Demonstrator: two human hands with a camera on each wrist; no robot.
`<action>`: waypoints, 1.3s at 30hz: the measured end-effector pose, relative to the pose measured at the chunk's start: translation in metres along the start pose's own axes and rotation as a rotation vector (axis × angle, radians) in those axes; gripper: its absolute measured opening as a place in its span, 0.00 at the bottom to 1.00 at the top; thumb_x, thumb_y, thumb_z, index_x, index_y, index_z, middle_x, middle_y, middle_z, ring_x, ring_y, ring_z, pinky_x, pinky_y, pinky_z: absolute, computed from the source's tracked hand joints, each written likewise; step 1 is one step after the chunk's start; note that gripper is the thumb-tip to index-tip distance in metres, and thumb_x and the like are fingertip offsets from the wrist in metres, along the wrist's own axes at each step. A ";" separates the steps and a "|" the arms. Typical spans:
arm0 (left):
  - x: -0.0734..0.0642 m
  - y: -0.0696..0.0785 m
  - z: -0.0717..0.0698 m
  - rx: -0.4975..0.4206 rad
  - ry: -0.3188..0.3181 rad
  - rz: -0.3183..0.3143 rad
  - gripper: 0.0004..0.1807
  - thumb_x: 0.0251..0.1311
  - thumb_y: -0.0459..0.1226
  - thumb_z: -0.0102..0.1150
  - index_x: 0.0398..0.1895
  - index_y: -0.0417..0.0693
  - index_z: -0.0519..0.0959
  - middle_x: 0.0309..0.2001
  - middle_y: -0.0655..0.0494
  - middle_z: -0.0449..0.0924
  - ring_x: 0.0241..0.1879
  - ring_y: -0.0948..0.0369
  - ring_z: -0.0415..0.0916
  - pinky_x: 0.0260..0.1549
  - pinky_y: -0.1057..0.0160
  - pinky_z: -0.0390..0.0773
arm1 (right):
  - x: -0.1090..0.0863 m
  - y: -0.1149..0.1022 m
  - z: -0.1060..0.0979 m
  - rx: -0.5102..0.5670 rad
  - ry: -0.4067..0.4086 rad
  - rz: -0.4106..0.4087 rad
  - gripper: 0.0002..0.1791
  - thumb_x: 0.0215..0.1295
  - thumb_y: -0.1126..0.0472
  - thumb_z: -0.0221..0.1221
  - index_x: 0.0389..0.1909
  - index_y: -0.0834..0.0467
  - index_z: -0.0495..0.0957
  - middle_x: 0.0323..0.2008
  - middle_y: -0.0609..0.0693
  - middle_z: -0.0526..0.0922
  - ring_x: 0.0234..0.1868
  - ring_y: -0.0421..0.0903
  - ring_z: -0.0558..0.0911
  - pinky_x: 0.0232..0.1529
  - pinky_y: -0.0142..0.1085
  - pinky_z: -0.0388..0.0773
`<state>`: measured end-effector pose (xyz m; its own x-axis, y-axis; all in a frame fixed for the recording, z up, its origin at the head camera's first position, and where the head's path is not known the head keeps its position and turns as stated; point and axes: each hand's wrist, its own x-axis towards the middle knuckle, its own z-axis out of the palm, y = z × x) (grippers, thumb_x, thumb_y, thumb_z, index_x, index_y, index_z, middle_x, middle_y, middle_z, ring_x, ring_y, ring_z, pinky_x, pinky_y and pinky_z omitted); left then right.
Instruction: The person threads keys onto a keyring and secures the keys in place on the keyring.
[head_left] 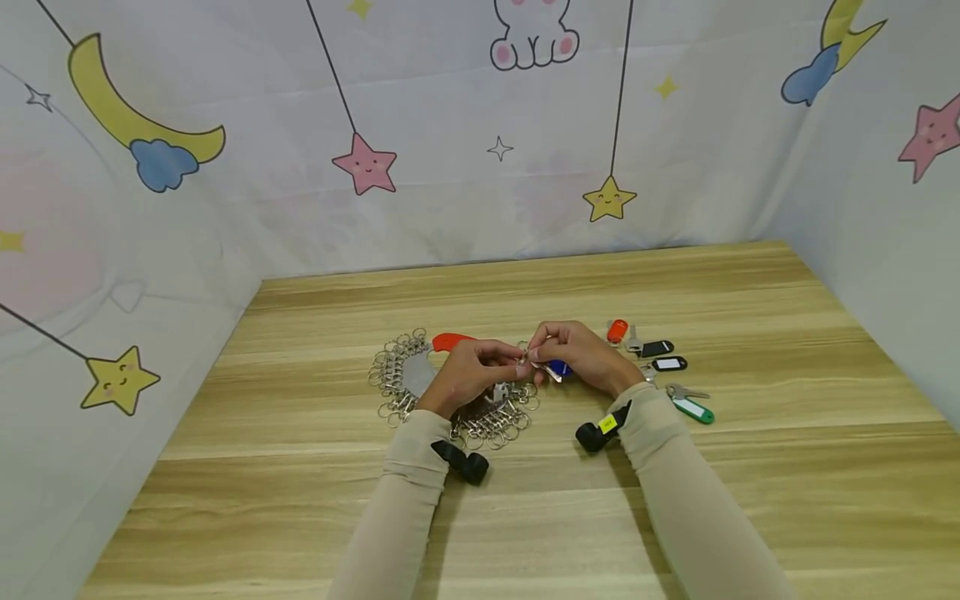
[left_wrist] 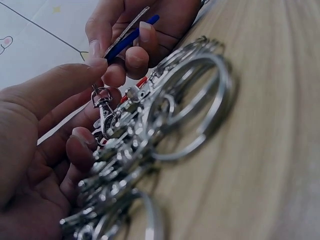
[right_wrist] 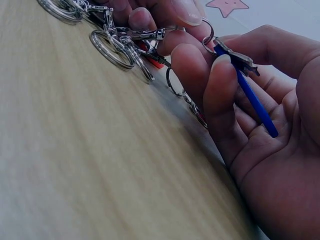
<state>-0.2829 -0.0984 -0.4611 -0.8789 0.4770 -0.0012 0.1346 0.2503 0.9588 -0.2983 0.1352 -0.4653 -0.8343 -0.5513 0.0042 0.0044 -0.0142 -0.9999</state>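
Left hand (head_left: pixel 472 372): fingers pinch ring (right_wrist: pixel 212 32). Right hand (head_left: pixel 585 356): fingers closed around blue tag (right_wrist: pixel 257 104) and key (right_wrist: pixel 237 54). Ring could slip away if left pinch slackens.

A blue tag (right_wrist: pixel 258 107) is slanting in the right hand (head_left: pixel 579 354), a silvery key (left_wrist: pixel 128 30) lying alongside it. A silver ring (right_wrist: pixel 212 31) is standing between this and the left hand (head_left: pixel 474 372), a clasp (left_wrist: pixel 105 113) hanging under its thumb (left_wrist: pixel 55 87).
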 end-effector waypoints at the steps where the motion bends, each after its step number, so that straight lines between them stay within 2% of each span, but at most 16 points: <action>1: 0.000 0.000 0.000 0.001 0.001 -0.001 0.17 0.58 0.44 0.74 0.50 0.50 0.87 0.39 0.52 0.86 0.36 0.53 0.81 0.27 0.61 0.72 | 0.000 0.000 0.000 0.000 -0.001 0.000 0.08 0.72 0.66 0.58 0.42 0.69 0.76 0.35 0.67 0.83 0.33 0.56 0.84 0.39 0.44 0.79; 7: 0.001 0.000 0.000 0.008 0.003 0.002 0.16 0.58 0.44 0.74 0.48 0.52 0.87 0.38 0.54 0.87 0.38 0.54 0.82 0.31 0.61 0.75 | 0.000 0.000 -0.001 -0.002 -0.010 0.000 0.09 0.73 0.65 0.58 0.42 0.69 0.76 0.35 0.68 0.83 0.33 0.57 0.84 0.40 0.45 0.79; 14: 0.001 0.001 0.000 0.019 0.006 -0.001 0.16 0.58 0.45 0.74 0.49 0.52 0.87 0.38 0.54 0.87 0.32 0.55 0.79 0.24 0.62 0.70 | -0.001 0.000 -0.001 0.002 -0.021 -0.003 0.10 0.73 0.64 0.58 0.42 0.70 0.76 0.34 0.67 0.83 0.34 0.57 0.83 0.41 0.45 0.79; 18: 0.002 0.000 0.000 0.017 0.003 -0.006 0.17 0.57 0.46 0.74 0.49 0.52 0.87 0.39 0.55 0.87 0.33 0.56 0.80 0.24 0.62 0.71 | -0.002 -0.001 -0.001 -0.010 -0.019 -0.002 0.09 0.74 0.64 0.58 0.42 0.69 0.76 0.34 0.67 0.83 0.34 0.58 0.83 0.41 0.45 0.79; 25: 0.002 -0.002 -0.001 0.006 -0.002 0.018 0.18 0.58 0.43 0.74 0.51 0.51 0.86 0.38 0.52 0.86 0.26 0.55 0.74 0.20 0.62 0.70 | -0.001 0.000 0.000 -0.001 -0.007 0.003 0.08 0.74 0.65 0.57 0.42 0.68 0.76 0.36 0.68 0.83 0.33 0.57 0.83 0.41 0.47 0.80; 33: 0.004 -0.002 0.001 0.002 0.020 -0.005 0.17 0.57 0.40 0.75 0.49 0.47 0.87 0.38 0.52 0.87 0.35 0.51 0.82 0.27 0.61 0.72 | 0.000 -0.002 0.001 0.010 0.006 0.036 0.09 0.75 0.67 0.54 0.46 0.68 0.78 0.38 0.67 0.82 0.32 0.54 0.82 0.37 0.43 0.80; 39: 0.005 -0.001 0.002 0.012 0.018 -0.024 0.16 0.60 0.35 0.72 0.51 0.40 0.85 0.39 0.47 0.86 0.38 0.43 0.81 0.29 0.58 0.73 | -0.001 -0.002 0.000 0.028 0.002 0.034 0.09 0.74 0.67 0.55 0.46 0.69 0.78 0.38 0.67 0.82 0.31 0.53 0.83 0.37 0.42 0.80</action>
<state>-0.2869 -0.0943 -0.4630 -0.8902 0.4553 -0.0189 0.1185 0.2713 0.9552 -0.2972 0.1356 -0.4637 -0.8345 -0.5502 -0.0298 0.0480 -0.0188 -0.9987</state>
